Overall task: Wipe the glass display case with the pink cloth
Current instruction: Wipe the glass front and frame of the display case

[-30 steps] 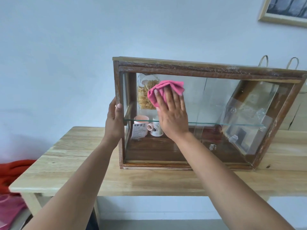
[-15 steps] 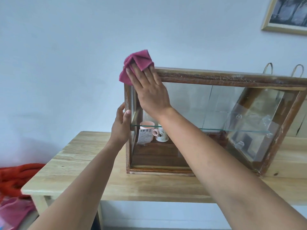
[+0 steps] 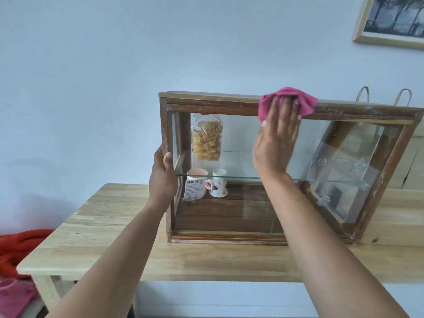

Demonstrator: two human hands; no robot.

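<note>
The glass display case (image 3: pixel 213 103), a dark wood frame with glass panes and a glass shelf, stands on a light wooden table (image 3: pixel 128 228). My right hand (image 3: pixel 275 143) lies flat against the upper front of the case and presses the pink cloth (image 3: pixel 286 97) onto the top wooden rail, right of centre. My left hand (image 3: pixel 161 177) grips the case's left front post at mid height. Inside are a bag of dried pasta (image 3: pixel 206 138), a pink cup (image 3: pixel 196 180) with a label, and a white mug (image 3: pixel 219 183).
A framed picture (image 3: pixel 394 19) hangs on the wall at upper right. Two paper-bag handles (image 3: pixel 362 94) rise behind the case. Red fabric (image 3: pixel 20 246) and a pink cloth (image 3: pixel 13 297) lie at lower left beyond the table's edge.
My right hand went from the glass up to the case's top left corner, then slid the pink cloth right along the top rail. My left hand stayed on the left post.
</note>
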